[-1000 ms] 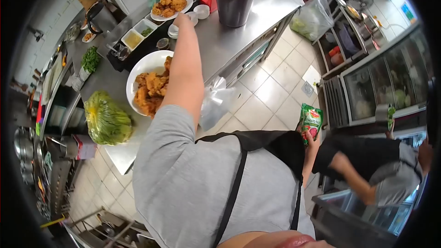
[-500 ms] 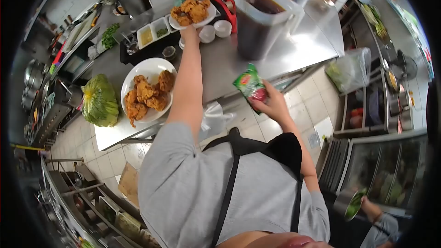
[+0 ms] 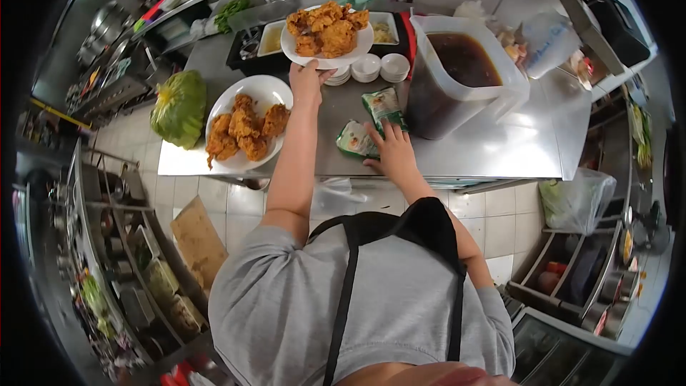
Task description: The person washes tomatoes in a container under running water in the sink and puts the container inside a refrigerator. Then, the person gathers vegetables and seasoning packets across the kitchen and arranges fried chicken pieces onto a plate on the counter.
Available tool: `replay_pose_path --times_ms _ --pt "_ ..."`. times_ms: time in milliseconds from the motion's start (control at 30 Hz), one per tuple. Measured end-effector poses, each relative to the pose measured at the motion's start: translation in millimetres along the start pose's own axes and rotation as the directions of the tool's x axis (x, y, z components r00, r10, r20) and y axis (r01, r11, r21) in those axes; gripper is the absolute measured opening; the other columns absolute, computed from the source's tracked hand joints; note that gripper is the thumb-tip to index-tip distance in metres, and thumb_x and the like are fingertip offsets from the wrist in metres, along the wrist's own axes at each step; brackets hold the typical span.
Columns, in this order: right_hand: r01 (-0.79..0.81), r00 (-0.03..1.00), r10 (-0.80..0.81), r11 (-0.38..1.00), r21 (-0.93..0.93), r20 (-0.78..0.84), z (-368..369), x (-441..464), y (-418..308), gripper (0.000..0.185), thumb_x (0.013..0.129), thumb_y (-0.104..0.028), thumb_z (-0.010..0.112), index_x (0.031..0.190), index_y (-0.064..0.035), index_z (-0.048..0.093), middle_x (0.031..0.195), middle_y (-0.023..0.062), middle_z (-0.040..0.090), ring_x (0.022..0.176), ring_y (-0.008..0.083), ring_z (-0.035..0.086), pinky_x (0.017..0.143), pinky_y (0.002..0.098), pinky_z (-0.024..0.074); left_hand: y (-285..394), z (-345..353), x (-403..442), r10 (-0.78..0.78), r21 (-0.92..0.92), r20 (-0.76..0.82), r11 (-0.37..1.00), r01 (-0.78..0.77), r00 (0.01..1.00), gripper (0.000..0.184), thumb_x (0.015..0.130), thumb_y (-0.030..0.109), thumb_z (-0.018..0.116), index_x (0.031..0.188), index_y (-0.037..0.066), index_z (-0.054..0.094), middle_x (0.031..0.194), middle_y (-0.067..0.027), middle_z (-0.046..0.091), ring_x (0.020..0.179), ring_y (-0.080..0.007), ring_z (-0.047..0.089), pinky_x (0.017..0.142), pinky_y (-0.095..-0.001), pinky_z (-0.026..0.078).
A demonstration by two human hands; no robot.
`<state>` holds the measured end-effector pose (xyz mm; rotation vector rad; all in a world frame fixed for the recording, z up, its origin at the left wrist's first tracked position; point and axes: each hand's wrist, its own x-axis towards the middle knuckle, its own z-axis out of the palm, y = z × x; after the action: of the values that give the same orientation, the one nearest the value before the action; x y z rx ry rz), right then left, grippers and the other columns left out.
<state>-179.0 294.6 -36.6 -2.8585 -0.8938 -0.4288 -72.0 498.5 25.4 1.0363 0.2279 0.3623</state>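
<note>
My left hand grips a white plate from its near edge. Pieces of fried chicken are piled on that plate, which is held up in front of the black condiment tray. With fingers spread, my right hand rests on or just over two green-and-white packets. One packet lies near the counter's front; the other packet is a little farther back. A second plate, with more fried chicken, stands on the counter left of my left forearm.
A large clear container of dark brown liquid stands to the right. Small white bowls are stacked behind the packets. Bagged greens sit at the counter's left end. The steel counter has its front edge close to me.
My right hand held a packet in the air; now two packets lie on the counter and its fingers are spread over them. The plate stays in my left hand. The view has turned.
</note>
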Motion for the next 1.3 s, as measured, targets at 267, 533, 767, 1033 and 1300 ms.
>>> replay_pose_path --times_ms 267,533,767,1033,1300 --pt "0.062 0.996 -0.047 0.976 0.21 -0.071 -13.7 4.2 9.1 0.093 0.053 -0.055 0.068 0.13 -0.0167 0.032 0.123 0.0155 0.038 0.108 0.034 0.039 0.086 0.0431 0.0332 52.9 -21.6 -109.2 0.11 0.013 -0.068 0.994 -0.11 0.992 0.027 0.082 0.002 0.042 0.107 -0.007 0.039 0.101 -0.0209 0.053 0.082 -0.0298 0.06 0.066 -0.0368 0.056" --pt "0.152 0.95 -0.31 0.576 0.804 0.042 -101.6 -63.3 80.1 0.041 0.072 -0.027 0.066 0.105 -0.0032 0.057 0.102 0.0148 0.054 0.091 0.0266 0.052 0.079 0.0336 0.0416 83.1 2.6 -246.4 0.178 0.091 -0.21 0.983 -0.162 0.961 0.029 0.08 0.003 0.046 0.107 -0.008 0.043 0.096 -0.0189 0.057 0.077 -0.0256 0.062 0.062 -0.0328 0.055" --pt "-0.193 0.947 -0.256 0.023 0.981 0.192 -172.0 -111.6 143.1 0.029 0.089 -0.014 0.046 0.111 0.0025 0.052 0.094 0.0098 0.06 0.08 0.015 0.058 0.07 0.0249 0.0451 67.3 47.6 -350.0 0.18 0.154 -0.216 0.977 -0.148 0.96 0.034 0.079 0.008 0.049 0.111 -0.005 0.044 0.098 -0.0151 0.059 0.079 -0.0197 0.062 0.061 -0.0297 0.054" --pt "-0.349 0.88 -0.429 -0.3 0.888 0.202 -210.0 -180.9 170.3 0.044 0.088 -0.017 0.045 0.123 0.0066 0.036 0.104 0.016 0.056 0.089 0.0215 0.058 0.072 0.0308 0.0486 10.8 127.2 -408.7 0.005 -0.046 -0.068 0.999 -0.008 0.998 0.031 0.081 0.005 0.046 0.111 -0.002 0.045 0.1 -0.0142 0.057 0.086 -0.0224 0.06 0.068 -0.0353 0.054" --pt "-0.363 0.922 -0.01 -0.366 0.857 0.387 -179.8 -230.4 221.8 0.041 0.085 -0.008 0.043 0.123 0.0038 0.033 0.102 0.0153 0.055 0.086 0.0216 0.059 0.069 0.0317 0.0542 -87.4 177.8 -412.7 -0.201 -0.105 0.167 0.97 0.22 0.965 0.038 0.085 0.009 0.046 0.121 0.003 0.035 0.113 -0.0122 0.05 0.096 -0.0225 0.056 0.077 -0.0353 0.052"
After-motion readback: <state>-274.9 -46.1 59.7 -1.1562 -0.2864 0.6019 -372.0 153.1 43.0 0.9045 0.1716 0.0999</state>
